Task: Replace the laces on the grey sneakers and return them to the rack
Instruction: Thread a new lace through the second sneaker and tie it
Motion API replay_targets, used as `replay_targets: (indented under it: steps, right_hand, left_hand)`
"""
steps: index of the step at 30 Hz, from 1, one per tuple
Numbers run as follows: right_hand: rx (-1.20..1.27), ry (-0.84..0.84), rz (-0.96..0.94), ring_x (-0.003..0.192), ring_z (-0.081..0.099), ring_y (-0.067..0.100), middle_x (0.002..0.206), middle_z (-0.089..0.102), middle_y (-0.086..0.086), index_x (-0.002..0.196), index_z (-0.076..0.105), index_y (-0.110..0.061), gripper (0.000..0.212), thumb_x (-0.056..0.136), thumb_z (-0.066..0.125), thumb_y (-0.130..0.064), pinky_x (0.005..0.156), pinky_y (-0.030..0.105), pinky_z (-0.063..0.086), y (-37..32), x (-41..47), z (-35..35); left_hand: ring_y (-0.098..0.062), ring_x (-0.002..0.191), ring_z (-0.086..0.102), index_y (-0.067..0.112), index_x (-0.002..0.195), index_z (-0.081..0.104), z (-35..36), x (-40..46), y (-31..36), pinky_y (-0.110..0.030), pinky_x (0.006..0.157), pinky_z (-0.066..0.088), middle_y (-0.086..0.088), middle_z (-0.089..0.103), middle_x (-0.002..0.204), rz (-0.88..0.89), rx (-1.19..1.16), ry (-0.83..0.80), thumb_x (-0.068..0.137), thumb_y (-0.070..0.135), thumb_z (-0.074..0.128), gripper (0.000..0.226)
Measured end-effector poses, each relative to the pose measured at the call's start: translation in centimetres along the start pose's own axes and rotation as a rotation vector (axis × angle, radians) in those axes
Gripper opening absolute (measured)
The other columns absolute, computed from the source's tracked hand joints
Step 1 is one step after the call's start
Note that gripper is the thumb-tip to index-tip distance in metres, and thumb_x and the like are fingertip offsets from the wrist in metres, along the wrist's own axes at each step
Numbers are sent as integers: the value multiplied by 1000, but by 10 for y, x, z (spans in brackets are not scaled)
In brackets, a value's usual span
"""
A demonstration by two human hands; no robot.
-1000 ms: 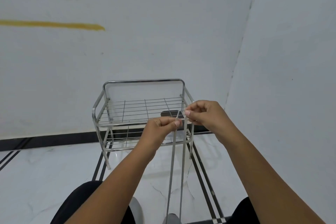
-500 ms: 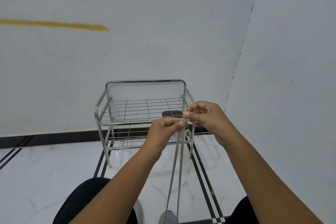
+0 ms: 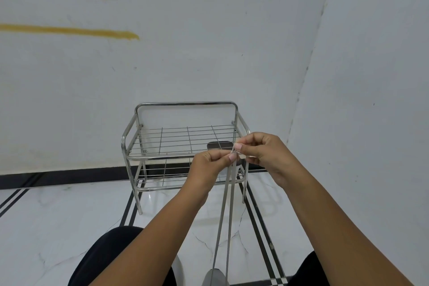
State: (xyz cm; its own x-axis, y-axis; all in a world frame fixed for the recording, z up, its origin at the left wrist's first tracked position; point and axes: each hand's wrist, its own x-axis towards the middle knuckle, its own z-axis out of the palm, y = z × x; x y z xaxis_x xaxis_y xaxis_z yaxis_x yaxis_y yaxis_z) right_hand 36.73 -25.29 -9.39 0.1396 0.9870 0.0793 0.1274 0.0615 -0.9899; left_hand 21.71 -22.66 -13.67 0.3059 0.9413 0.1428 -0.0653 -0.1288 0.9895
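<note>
Both my hands are raised in front of the rack, fingertips meeting. My left hand (image 3: 210, 165) and my right hand (image 3: 262, 153) each pinch the top ends of a grey lace (image 3: 224, 211). Its two strands hang taut, straight down to a grey sneaker (image 3: 214, 277) at the bottom edge, only partly in view. The steel wire shoe rack (image 3: 185, 139) stands against the wall behind my hands, with two shelves. A small dark object (image 3: 219, 144) lies on the right of its top shelf.
A white marble floor (image 3: 58, 220) with black inlay stripes spreads under the rack. White walls meet in a corner at the right. My knees in black trousers (image 3: 104, 258) frame the bottom. A pale rounded shape (image 3: 180, 269) shows beside my left forearm.
My hands have stayed together on the lace ends. The two strands have drawn closer together. The view shifted slightly.
</note>
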Motion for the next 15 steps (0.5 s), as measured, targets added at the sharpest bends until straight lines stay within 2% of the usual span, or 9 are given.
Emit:
replay_targets:
  steps: [5,10,15]
  right_hand:
    - [39,24,13,72,61,7,70,66,-9,93,73,-10,12,84,72,-19,76,27,53,3,2,-1]
    - [102,127,18,74,57,11,82,64,4,94,76,-12,15,86,70,-23,76,27,54,3,5,-9]
    - [18,65,16,75,57,11,83,65,2,92,76,-13,15,83,73,-26,73,25,53,5,4,-9]
  left_hand:
    - [-4,87,68,19,82,77,1,0,1,-29,93,47,4,76,83,13,30,26,87,20,68,11]
    - [-5,88,67,16,82,77,1,0,1,-22,87,46,4,75,84,5,40,41,88,20,67,12]
    - [-1,84,67,16,82,77,1,0,0,-20,84,45,4,75,83,12,42,35,88,20,67,12]
